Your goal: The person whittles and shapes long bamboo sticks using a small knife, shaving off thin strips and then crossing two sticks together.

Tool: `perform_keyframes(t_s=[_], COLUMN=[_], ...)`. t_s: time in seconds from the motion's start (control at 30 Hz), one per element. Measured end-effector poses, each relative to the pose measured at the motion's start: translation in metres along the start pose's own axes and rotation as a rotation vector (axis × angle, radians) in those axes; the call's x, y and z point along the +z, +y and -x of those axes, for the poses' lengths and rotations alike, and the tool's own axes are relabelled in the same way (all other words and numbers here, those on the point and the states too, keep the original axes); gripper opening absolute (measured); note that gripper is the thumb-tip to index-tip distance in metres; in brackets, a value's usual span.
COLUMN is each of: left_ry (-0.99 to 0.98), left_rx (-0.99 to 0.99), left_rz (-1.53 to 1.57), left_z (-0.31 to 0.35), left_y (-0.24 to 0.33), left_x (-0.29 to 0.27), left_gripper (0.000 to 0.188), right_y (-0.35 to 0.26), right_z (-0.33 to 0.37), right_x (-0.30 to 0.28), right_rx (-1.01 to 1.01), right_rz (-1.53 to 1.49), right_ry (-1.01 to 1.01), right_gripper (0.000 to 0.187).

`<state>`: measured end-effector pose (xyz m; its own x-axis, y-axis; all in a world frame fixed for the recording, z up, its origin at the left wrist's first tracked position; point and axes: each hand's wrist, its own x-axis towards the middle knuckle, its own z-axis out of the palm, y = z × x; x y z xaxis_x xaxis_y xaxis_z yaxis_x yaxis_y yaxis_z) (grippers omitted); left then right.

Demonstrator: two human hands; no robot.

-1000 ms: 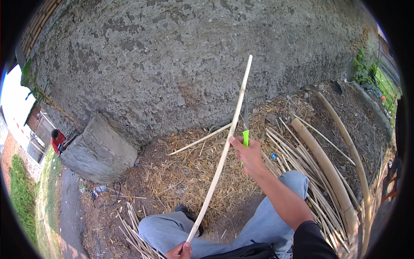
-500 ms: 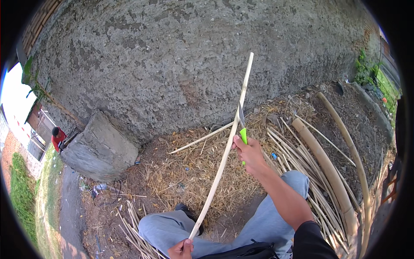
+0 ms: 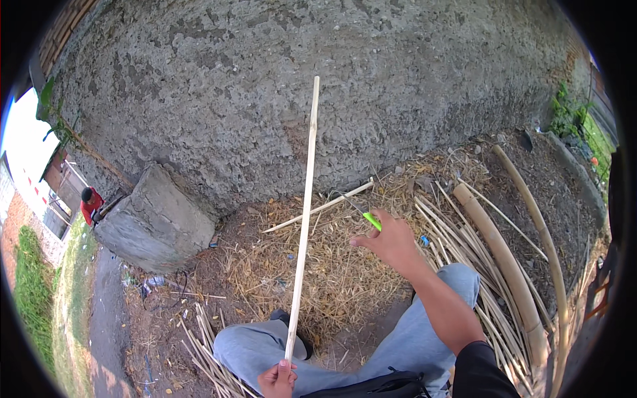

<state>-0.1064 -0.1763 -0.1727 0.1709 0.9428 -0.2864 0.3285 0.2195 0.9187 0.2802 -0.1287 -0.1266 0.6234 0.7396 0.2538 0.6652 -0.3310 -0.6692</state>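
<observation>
My left hand (image 3: 277, 381), low in the view, is closed around the bottom end of a long pale bamboo strip (image 3: 305, 222). The strip rises almost upright, its upper part in front of the grey wall. To the right of it, my right hand (image 3: 393, 247) grips a knife (image 3: 372, 221) by its bright green handle, with the thumb stretched out toward the strip. The thin blade points up and left and looks blurred. Knife and strip are apart. Behind them another pale strip (image 3: 282, 226) lies slanting on the ground.
Many split bamboo strips (image 3: 488, 292) lie at right, beside a thick bamboo piece (image 3: 501, 259) and a long curved pole (image 3: 531, 205). More strips (image 3: 206, 348) lie by my left knee. A concrete block (image 3: 156, 225) stands against the rough wall (image 3: 265, 99). A person in red (image 3: 91, 205) is behind it.
The strip has swung left and stands more upright. My right hand has drawn the knife away from it, turning the blade leftward and sticking the thumb out.
</observation>
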Motion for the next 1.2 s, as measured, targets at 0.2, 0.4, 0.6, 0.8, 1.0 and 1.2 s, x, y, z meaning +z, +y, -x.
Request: perform_keyframes(t_s=[0.2, 0.4, 0.6, 0.8, 1.0, 1.2], left_ry=[-0.074, -0.070, -0.121, -0.179, -0.160, -0.087], left_rx=[-0.144, -0.262, -0.291, -0.318, -0.308, -0.020], left_rz=[0.126, 0.355, 0.324, 0.379, 0.357, 0.129], left_z=[-0.008, -0.010, -0.011, 0.001, 0.001, 0.010], left_y=[-0.008, -0.005, -0.001, -0.013, -0.019, -0.075], left_x=[0.002, 0.000, -0.004, -0.014, -0.023, -0.046], left_gripper=[0.037, 0.033, 0.032, 0.033, 0.033, 0.030], right_y=[-0.022, -0.045, -0.047, -0.033, -0.046, -0.031], right_z=[0.029, 0.090, 0.095, 0.025, 0.058, 0.010], right_x=[0.034, 0.051, 0.053, 0.041, 0.033, 0.026], right_rx=[-0.364, -0.786, -0.925, -0.518, -0.810, -0.578], right_rz=[-0.343, -0.198, -0.135, -0.241, -0.131, -0.122], right_ry=[-0.074, -0.204, -0.034, 0.291, 0.140, 0.419], right_gripper=[0.037, 0.025, 0.024, 0.020, 0.020, 0.019])
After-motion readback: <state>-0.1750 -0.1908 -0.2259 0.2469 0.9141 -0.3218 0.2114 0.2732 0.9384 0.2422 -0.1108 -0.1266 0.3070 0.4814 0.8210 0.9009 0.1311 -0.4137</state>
